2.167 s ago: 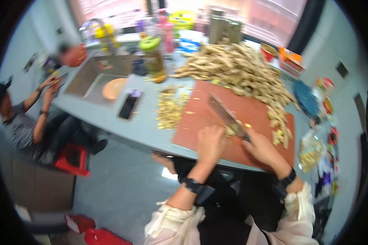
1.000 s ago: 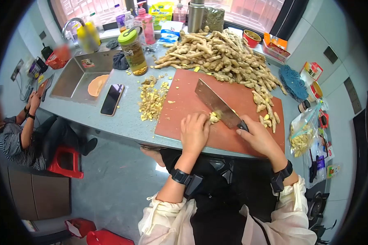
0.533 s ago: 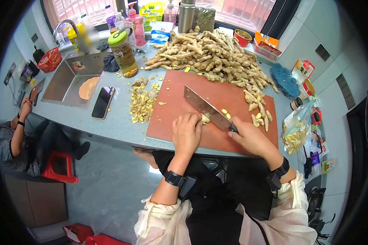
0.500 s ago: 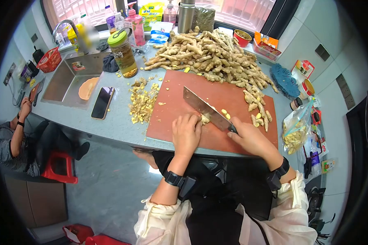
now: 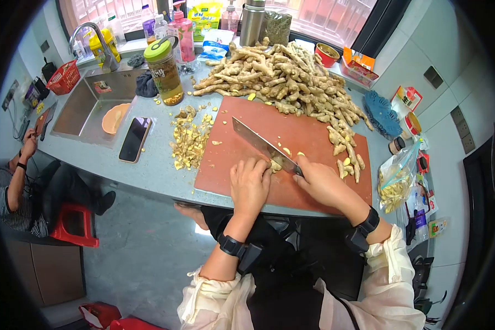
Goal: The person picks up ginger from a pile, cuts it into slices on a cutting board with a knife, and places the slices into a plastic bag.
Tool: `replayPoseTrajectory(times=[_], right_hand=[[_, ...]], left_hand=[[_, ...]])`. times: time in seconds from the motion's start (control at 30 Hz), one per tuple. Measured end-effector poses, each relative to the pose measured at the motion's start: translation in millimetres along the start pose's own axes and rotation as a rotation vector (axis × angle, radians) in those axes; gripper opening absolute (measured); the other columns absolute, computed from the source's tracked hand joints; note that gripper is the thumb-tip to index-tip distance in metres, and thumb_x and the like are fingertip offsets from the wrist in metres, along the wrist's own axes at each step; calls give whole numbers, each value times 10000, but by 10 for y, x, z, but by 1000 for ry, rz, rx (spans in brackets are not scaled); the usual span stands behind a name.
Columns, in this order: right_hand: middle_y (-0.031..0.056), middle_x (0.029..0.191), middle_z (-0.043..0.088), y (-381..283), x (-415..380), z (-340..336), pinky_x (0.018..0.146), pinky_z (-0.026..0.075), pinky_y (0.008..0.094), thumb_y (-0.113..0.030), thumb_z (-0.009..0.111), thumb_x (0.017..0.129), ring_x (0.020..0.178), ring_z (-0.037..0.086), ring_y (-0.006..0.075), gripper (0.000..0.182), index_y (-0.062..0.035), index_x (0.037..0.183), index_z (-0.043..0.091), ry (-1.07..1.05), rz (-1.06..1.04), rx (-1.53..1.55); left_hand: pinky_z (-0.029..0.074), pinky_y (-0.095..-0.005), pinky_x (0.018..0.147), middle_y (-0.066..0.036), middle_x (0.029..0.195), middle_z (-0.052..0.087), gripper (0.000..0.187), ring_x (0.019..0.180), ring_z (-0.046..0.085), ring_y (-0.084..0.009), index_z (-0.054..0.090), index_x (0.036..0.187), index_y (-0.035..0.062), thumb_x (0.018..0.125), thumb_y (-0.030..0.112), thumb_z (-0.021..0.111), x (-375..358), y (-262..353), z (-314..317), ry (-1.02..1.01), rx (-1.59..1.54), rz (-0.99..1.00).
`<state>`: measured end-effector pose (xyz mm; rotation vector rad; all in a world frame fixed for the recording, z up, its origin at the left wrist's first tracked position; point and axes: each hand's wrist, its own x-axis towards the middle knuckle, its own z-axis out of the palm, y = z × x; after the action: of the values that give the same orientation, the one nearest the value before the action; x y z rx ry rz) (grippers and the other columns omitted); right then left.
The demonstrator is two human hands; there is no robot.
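My right hand (image 5: 320, 179) is wrapped round the dark handle of a cleaver (image 5: 258, 142), whose blade slants up and left over the reddish-brown cutting board (image 5: 225, 151). Beside the blade, the curled fingers of my left hand (image 5: 249, 182) press a small piece of ginger (image 5: 275, 165) against the board. A few pale ginger slices (image 5: 301, 154) lie just beyond the cleaver. Several small ginger roots (image 5: 349, 165) rest on the board's right side, and a large heap of ginger (image 5: 286, 74) spreads over its far edge.
Ginger trimmings (image 5: 188, 143) lie left of the board, near a phone (image 5: 135, 140) and a green-lidded jar (image 5: 165, 74). A sink (image 5: 74, 115) is set in the counter further left. At right stands a bag of sliced ginger (image 5: 395, 190). A seated person (image 5: 19, 192) holds another cleaver.
The cleaver and my right hand have shifted left, closer to my left hand. My left hand stays on the ginger piece, and the whole view has moved slightly.
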<state>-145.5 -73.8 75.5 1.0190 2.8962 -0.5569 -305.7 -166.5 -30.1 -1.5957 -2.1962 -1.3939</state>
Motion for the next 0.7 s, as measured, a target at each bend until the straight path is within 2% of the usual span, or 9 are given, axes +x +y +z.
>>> replayPoseTrajectory(times=[0.17,0.23,0.37,0.53,0.63,0.7], right_hand=[[274,907,681,66,-159,-87,772,515,571,-216,599,994,882,661,490,286,-1,1117,455,-8,-21,18],[275,896,680,46,-292,-206,769,524,564,-221,600,998,877,666,488,298,10,1117,456,-131,63,-24],[279,893,662,53,-359,-175,756,510,559,-224,605,1001,874,651,497,311,-14,1158,439,-146,104,-30],[259,870,687,-61,-29,81,760,524,581,-250,552,1002,848,674,481,262,-26,1107,464,-41,76,-48],[253,869,690,-47,82,82,762,524,578,-239,571,995,846,671,483,264,-23,1102,463,-21,36,-28],[263,929,684,85,33,39,771,511,564,-212,612,988,894,665,480,291,-14,1133,455,-11,-5,39]], left_hand=[[418,-412,915,-48,982,655,102,958,586,-265,703,937,112,855,163,735,-9,5,-5,-21,16,-27],[418,-413,911,-50,980,653,99,958,585,-266,702,935,111,858,165,733,-5,-3,-2,-24,20,-36],[417,-413,912,-49,977,650,104,965,583,-264,700,946,114,865,172,732,2,6,-16,-47,30,-21],[411,-412,898,-62,926,618,109,943,579,-285,687,928,102,863,172,740,-3,-1,19,13,1,24],[412,-412,900,-62,934,623,111,951,583,-284,696,943,103,865,170,737,-25,7,-9,-8,17,2],[415,-413,894,-60,939,627,119,949,584,-283,701,954,106,861,168,740,-15,9,-11,2,-2,2]])
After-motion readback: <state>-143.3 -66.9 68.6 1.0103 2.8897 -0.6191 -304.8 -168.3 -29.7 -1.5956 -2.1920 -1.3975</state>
